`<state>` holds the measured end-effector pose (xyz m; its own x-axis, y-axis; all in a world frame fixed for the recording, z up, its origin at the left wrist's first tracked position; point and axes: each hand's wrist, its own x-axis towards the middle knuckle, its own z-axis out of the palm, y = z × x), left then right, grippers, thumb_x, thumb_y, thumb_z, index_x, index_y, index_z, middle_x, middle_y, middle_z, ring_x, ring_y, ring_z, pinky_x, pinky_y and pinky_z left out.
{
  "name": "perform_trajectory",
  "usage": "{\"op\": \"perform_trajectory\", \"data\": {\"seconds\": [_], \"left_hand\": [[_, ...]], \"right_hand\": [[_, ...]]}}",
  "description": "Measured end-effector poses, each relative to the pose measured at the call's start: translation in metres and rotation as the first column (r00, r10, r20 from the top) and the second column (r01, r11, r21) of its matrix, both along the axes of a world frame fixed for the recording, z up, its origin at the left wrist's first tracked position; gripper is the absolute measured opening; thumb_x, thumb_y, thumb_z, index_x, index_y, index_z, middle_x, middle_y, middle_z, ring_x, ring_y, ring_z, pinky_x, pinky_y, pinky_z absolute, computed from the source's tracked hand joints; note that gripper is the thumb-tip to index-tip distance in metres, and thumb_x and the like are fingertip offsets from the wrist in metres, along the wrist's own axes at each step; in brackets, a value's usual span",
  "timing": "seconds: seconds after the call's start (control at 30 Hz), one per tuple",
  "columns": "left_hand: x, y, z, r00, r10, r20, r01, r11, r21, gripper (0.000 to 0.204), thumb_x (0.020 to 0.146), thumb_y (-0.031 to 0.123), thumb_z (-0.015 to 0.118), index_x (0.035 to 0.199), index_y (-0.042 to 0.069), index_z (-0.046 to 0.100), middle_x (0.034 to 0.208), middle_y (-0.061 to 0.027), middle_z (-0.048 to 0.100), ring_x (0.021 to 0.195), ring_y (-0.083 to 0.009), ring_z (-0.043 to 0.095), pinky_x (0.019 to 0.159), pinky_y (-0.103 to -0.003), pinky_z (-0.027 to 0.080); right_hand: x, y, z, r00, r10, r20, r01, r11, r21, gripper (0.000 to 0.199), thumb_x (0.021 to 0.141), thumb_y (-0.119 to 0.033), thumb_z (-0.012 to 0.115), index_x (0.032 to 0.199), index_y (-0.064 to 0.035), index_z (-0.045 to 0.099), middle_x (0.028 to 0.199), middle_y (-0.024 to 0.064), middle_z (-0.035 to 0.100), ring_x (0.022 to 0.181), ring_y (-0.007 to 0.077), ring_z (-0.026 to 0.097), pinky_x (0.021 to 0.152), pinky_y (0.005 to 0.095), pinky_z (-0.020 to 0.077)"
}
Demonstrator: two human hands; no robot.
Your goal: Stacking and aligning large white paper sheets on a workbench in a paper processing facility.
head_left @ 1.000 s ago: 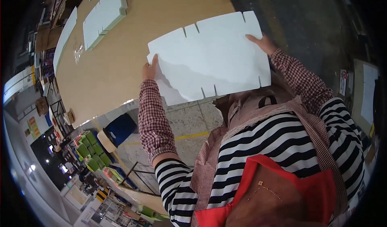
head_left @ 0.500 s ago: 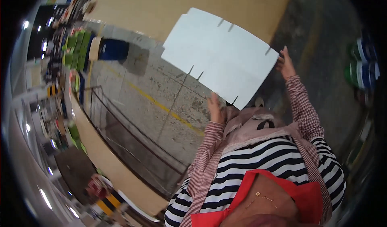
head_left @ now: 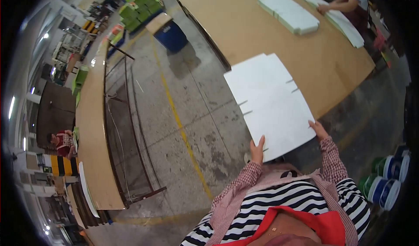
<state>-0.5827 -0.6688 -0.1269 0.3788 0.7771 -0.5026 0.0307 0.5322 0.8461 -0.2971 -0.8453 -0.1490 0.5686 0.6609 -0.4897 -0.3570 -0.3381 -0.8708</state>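
A white flat die-cut sheet [head_left: 275, 106] with narrow slots along its sides is held out in front of my body. My left hand [head_left: 257, 151] grips its near left edge, thumb up on the top face and fingers hidden beneath. At the right edge, near the closer corner, my right hand [head_left: 319, 130] pinches the sheet. The sheet's far end overlaps the edge of a large brown-topped table [head_left: 257, 32] in this view. On that table lies a stack of similar white sheets [head_left: 289, 13].
At the upper right, a co-worker's hands [head_left: 324, 8] rest on another white stack [head_left: 338, 23]. A blue bin [head_left: 171, 37] with a cardboard piece stands on the floor. Another long table [head_left: 89, 132] runs along the left. Green and blue buckets [head_left: 386, 192] stand to my right.
My view has turned toward the right, bringing the table's stacks and the co-worker into sight. The sheet now points farther ahead, and my left hand has closed on its edge.
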Motion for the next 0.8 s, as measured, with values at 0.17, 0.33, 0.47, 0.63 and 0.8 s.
{"op": "perform_trajectory", "data": {"seconds": [0.17,0.33,0.47,0.63,0.8], "left_hand": [[0.002,-0.035,-0.008,0.994,0.112,-0.002,-0.112,0.994,0.018,0.052,0.079,0.034,0.066,0.110,-0.006,0.050,0.104,-0.0129,0.057,0.092,-0.0202,0.054,0.081,-0.031,0.043],[-0.011,-0.039,-0.011,0.979,0.014,0.206,0.030,0.977,-0.210,0.061,0.084,0.039,0.060,0.126,0.000,0.039,0.116,-0.0133,0.053,0.098,-0.0223,0.055,0.087,-0.033,0.044],[-0.020,-0.060,-0.008,0.922,0.159,0.352,-0.013,0.924,-0.383,0.069,0.089,0.052,0.041,0.135,0.002,0.029,0.130,-0.0128,0.042,0.117,-0.0239,0.042,0.097,-0.036,0.035],[-0.004,-0.079,0.009,0.983,0.181,0.014,-0.180,0.982,-0.060,0.057,0.093,0.045,0.039,0.124,-0.002,0.040,0.116,-0.0133,0.049,0.103,-0.0206,0.047,0.087,-0.035,0.040],[-0.001,-0.031,0.057,0.998,-0.055,-0.010,0.050,0.951,-0.304,0.064,0.091,0.054,0.032,0.122,0.000,0.042,0.110,-0.0107,0.054,0.098,-0.0205,0.053,0.084,-0.034,0.043]], "right_hand": [[0.005,-0.009,0.000,0.998,0.049,0.045,-0.044,0.994,-0.097,0.045,0.085,-0.033,0.061,0.113,0.0004,0.053,0.097,0.0039,0.060,0.085,0.0119,0.055,0.074,0.0264,0.0455],[0.010,-0.011,0.020,0.965,0.260,0.043,-0.259,0.965,-0.035,0.056,0.089,-0.042,0.052,0.125,-0.0003,0.044,0.115,0.0075,0.054,0.102,0.0154,0.051,0.087,0.0292,0.0417],[0.020,-0.012,0.019,0.939,0.324,-0.119,-0.304,0.939,0.158,0.061,0.094,-0.047,0.033,0.135,-0.0010,0.031,0.131,0.0092,0.043,0.117,0.0187,0.042,0.099,0.0317,0.0321],[0.016,-0.002,0.007,0.869,0.312,0.385,-0.310,0.948,-0.069,0.044,0.095,-0.029,0.036,0.123,0.0047,0.041,0.115,0.0151,0.054,0.107,0.0224,0.050,0.093,0.0337,0.0361],[0.039,0.034,0.050,0.891,0.445,0.092,-0.391,0.853,-0.347,0.047,0.094,-0.039,0.031,0.119,-0.0002,0.043,0.102,0.0145,0.056,0.103,0.0274,0.052,0.090,0.0378,0.0402]]}}
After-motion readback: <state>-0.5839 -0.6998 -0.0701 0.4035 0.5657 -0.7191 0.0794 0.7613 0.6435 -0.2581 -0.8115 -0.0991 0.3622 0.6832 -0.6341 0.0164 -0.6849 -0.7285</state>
